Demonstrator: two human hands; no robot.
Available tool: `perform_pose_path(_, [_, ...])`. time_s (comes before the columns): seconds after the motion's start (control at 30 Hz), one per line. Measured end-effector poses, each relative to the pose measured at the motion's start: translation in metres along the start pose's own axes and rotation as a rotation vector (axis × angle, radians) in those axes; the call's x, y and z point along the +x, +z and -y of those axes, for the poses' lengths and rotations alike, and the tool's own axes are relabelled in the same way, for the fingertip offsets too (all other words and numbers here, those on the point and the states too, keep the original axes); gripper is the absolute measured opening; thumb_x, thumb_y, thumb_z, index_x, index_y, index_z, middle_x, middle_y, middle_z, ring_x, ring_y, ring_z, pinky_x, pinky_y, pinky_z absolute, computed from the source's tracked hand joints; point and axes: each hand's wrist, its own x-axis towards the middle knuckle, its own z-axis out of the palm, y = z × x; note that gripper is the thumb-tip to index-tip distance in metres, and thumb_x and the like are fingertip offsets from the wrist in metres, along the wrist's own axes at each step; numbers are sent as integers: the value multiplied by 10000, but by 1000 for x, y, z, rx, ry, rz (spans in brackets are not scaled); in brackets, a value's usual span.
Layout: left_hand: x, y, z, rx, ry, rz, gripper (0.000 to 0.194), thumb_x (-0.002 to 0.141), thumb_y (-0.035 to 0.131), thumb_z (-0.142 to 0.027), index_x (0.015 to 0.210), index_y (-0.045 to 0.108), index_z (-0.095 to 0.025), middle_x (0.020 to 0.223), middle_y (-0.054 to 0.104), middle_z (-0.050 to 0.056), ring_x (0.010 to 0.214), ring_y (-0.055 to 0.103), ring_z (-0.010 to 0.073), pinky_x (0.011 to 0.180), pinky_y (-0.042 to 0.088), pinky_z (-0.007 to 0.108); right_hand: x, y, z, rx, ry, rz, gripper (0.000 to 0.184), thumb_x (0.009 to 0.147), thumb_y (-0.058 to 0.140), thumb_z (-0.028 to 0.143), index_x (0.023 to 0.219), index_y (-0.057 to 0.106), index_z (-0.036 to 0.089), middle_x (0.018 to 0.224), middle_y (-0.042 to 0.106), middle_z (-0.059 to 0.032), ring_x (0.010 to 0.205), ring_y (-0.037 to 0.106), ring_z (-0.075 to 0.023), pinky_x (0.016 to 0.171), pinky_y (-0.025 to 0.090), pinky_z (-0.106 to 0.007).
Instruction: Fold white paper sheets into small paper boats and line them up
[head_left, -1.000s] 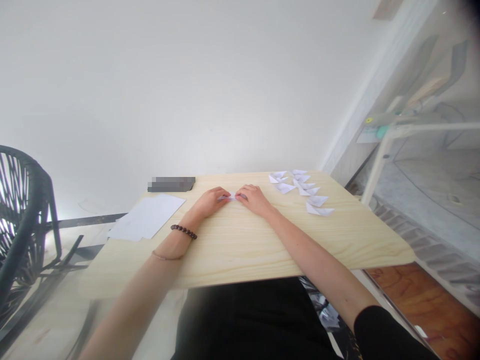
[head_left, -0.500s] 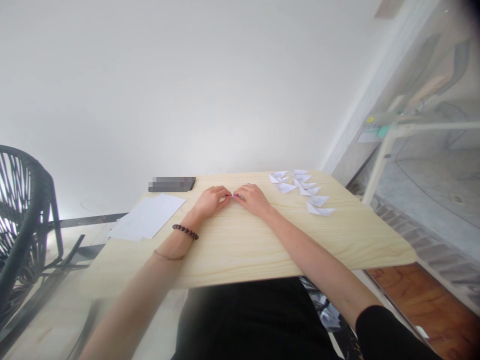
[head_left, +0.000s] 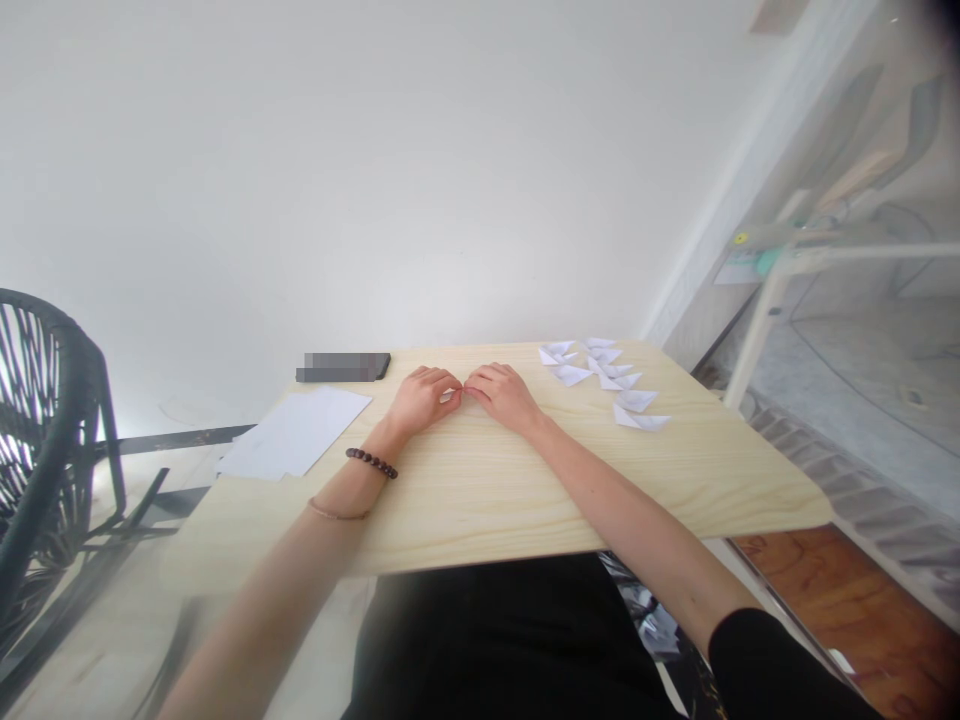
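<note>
Over the middle of the wooden table [head_left: 480,500], my left hand [head_left: 424,400] and my right hand [head_left: 504,396] meet at the fingertips. Both are closed in a pinch on a small piece of folded white paper [head_left: 448,396]. Only a sliver of it shows inside the left fingers; the rest is hidden, so its shape cannot be made out. To the right of my hands sit several folded white paper boats [head_left: 619,380], grouped in loose rows. White paper sheets [head_left: 296,435] lie flat in an overlapping stack to the left.
A dark flat object [head_left: 341,368], partly blurred out, lies at the table's back left near the white wall [head_left: 450,180]. A dark woven chair [head_left: 82,400] stands left of the table. On the right is a pale metal frame [head_left: 757,340].
My fingertips have drawn slightly closer together, and less of the folded paper shows between them. The boats and sheets stay where they were.
</note>
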Motion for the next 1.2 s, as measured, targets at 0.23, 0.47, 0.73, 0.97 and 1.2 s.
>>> perform_pose_path(0.23, [-1,-1,3,-11,-28,-30,145,771,465,-234,784,594,-171,770,622,35,745,535,148,706,376,284,0,-3,-1,-16,31,-19,189,835,410,279,815,574,186,853,591,-33,826,464,-155,757,288,-295])
perform_pose_path(0.47, [0,-1,0,-16,15,-18,145,774,460,-230,781,596,-177,773,619,32,744,530,142,710,375,284,0,-1,3,-41,13,0,204,832,414,313,851,580,196,859,601,-32,834,461,-155,757,280,-296])
perform_pose_path(0.73, [-1,-2,2,26,-60,-79,142,761,472,-242,725,590,-171,707,605,36,746,533,155,735,374,309,1,-6,0,-50,18,-11,230,839,401,312,822,599,196,839,614,-26,825,456,-148,748,275,-292])
perform_pose_path(0.97, [-1,-4,8,-24,-34,-85,152,762,467,-220,808,608,-185,766,633,28,778,545,143,806,358,327,-1,-8,-10,-46,43,-35,222,830,416,307,822,610,198,848,624,-28,811,458,-157,743,279,-301])
perform_pose_path(1.2, [-4,-9,9,-22,-81,-72,176,755,449,-213,812,614,-195,781,635,37,785,545,159,832,335,364,-4,-6,-15,-39,54,-26,213,823,433,305,815,617,197,845,628,-29,816,462,-157,741,281,-302])
